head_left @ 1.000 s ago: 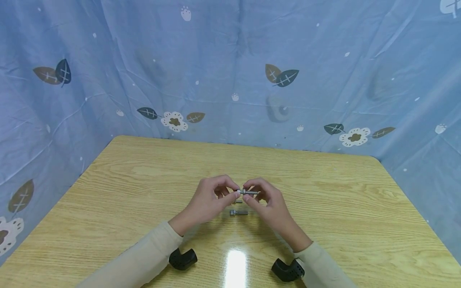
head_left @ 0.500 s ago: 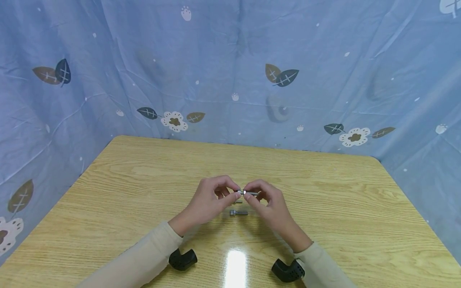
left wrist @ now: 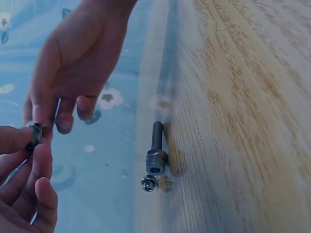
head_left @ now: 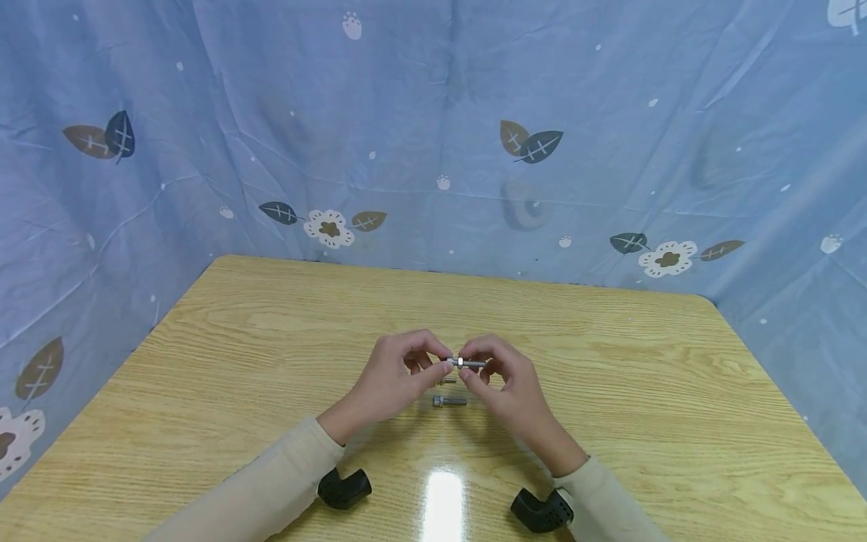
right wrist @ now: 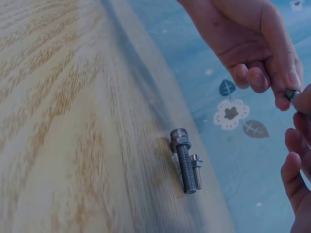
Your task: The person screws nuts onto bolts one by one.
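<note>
In the head view a slim metal bolt (head_left: 477,364) lies level between the two hands, over the middle of the table. My left hand (head_left: 396,376) pinches its head end between thumb and index finger. A hex nut (head_left: 460,362) sits on the shank near that end. Thumb and index finger of my right hand (head_left: 508,380) are right at the nut, one on each side, with the bolt's tip pointing into the palm. In the left wrist view the bolt's head (left wrist: 34,135) shows between the fingers; the shank is hidden there.
A thick socket-head bolt (right wrist: 183,160) with a nut on it lies on the wooden table (head_left: 271,316) below the hands. Beside it lies a smaller bolt (right wrist: 196,171), also with a nut. A blue patterned curtain (head_left: 433,150) hangs around the table.
The right fingertips closed over the nut half a second ago and now show it again between them, turned a little. The left hand and the bolts on the table stay where they were.
</note>
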`<state>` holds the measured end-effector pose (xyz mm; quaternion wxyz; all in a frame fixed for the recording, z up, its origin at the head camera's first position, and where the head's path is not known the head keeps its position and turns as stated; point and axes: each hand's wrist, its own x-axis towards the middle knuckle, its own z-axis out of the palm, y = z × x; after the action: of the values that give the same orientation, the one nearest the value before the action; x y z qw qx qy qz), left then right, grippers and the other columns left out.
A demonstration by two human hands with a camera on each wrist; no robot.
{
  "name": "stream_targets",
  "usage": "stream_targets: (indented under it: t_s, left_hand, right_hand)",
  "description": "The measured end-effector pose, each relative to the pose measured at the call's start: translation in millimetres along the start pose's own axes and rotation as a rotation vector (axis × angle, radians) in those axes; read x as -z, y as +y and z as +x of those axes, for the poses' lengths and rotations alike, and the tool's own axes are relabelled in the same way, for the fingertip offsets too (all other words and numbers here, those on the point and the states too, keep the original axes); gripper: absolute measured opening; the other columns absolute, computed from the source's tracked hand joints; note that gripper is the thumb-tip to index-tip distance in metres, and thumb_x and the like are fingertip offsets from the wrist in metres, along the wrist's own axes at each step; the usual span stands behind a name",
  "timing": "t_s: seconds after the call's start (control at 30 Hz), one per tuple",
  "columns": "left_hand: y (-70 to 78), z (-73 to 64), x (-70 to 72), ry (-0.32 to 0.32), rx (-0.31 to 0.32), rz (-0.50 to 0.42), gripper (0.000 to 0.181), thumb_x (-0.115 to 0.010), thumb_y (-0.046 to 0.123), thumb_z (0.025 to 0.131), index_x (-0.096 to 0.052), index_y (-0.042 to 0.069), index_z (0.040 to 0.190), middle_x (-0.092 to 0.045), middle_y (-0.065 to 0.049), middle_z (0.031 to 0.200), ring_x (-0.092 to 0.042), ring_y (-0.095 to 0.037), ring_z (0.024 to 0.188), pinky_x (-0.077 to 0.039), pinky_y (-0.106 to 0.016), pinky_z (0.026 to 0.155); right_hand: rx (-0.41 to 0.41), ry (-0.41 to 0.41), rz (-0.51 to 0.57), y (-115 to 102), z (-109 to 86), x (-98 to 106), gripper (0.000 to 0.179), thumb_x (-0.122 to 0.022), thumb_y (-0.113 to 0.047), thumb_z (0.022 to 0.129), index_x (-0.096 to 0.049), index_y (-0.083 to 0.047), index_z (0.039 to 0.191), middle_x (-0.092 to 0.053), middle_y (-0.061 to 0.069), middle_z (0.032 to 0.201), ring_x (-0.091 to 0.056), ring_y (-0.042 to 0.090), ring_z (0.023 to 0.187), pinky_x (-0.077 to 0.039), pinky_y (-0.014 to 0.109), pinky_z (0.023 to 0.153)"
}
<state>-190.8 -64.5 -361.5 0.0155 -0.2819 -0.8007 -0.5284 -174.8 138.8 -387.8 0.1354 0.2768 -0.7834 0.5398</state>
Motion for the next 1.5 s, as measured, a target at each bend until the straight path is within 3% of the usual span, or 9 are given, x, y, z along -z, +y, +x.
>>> stream_targets:
  t_s: [0.37, 0.63, 0.93, 1.1, 1.27, 1.5]
  left_hand:
    - [3.1, -0.9, -0.4, 0.001, -0.033, -0.011, 0.005, -0.068, 0.016, 0.091, -0.071, 0.020, 0.094, -0.070, 0.001, 0.084, -0.061, -0.009, 0.064, -0.051, -0.026, 0.056]
    - [4.1, 0.1, 0.6, 0.007, -0.015, -0.006, 0.006, -0.068, 0.016, 0.091, -0.071, 0.020, 0.093, -0.069, -0.001, 0.082, -0.061, -0.009, 0.064, -0.051, -0.026, 0.055]
    - [3.7, 0.1, -0.4, 0.007, -0.027, -0.005, 0.006, -0.068, 0.016, 0.091, -0.072, 0.020, 0.093, -0.070, -0.001, 0.083, -0.061, -0.007, 0.064, -0.051, -0.026, 0.055]
    - [4.6, 0.2, 0.1, 0.004, -0.016, -0.008, 0.006, -0.068, 0.016, 0.091, -0.071, 0.021, 0.093, -0.069, -0.001, 0.081, -0.061, -0.009, 0.063, -0.050, -0.026, 0.055]
    - [3.1, 0.0, -0.5, 0.006, -0.028, -0.005, 0.006, -0.068, 0.015, 0.090, -0.072, 0.020, 0.093, -0.070, -0.001, 0.082, -0.061, -0.009, 0.063, -0.050, -0.025, 0.055]
    - [2.8, -0.1, -1.3, 0.004, -0.035, -0.004, 0.006, -0.068, 0.016, 0.091, -0.071, 0.020, 0.093, -0.070, -0.002, 0.080, -0.061, -0.009, 0.062, -0.049, -0.025, 0.054]
  right_hand:
    - [-0.058, 0.012, -0.081, -0.2, -1.4, -0.3, 0.015, -0.057, -0.010, 0.097, -0.065, -0.020, 0.105, -0.067, -0.002, 0.102, -0.060, 0.008, 0.095, -0.050, 0.027, 0.073]
    - [-0.001, 0.005, 0.027, 1.5, -0.6, -0.3, 0.021, -0.062, -0.002, 0.092, -0.059, -0.010, 0.111, -0.061, 0.006, 0.107, -0.060, 0.015, 0.092, -0.049, 0.025, 0.067]
    - [-0.031, 0.012, -0.057, 1.6, -0.4, 0.1, 0.016, -0.059, -0.007, 0.095, -0.064, -0.016, 0.107, -0.066, -0.001, 0.103, -0.061, 0.009, 0.096, -0.051, 0.027, 0.072]
    - [-0.045, -0.004, -0.001, -1.4, 0.4, 1.4, 0.021, -0.060, -0.006, 0.094, -0.059, -0.011, 0.114, -0.062, 0.003, 0.110, -0.060, 0.013, 0.097, -0.050, 0.026, 0.071]
    - [0.009, -0.010, 0.049, -1.0, 0.7, 1.7, 0.021, -0.062, -0.001, 0.091, -0.059, -0.010, 0.110, -0.061, 0.006, 0.108, -0.059, 0.015, 0.094, -0.049, 0.025, 0.066]
    - [0.000, 0.005, 0.003, -0.3, 0.1, 0.9, 0.017, -0.062, -0.004, 0.092, -0.063, -0.015, 0.106, -0.065, 0.002, 0.103, -0.062, 0.012, 0.092, -0.050, 0.025, 0.066]
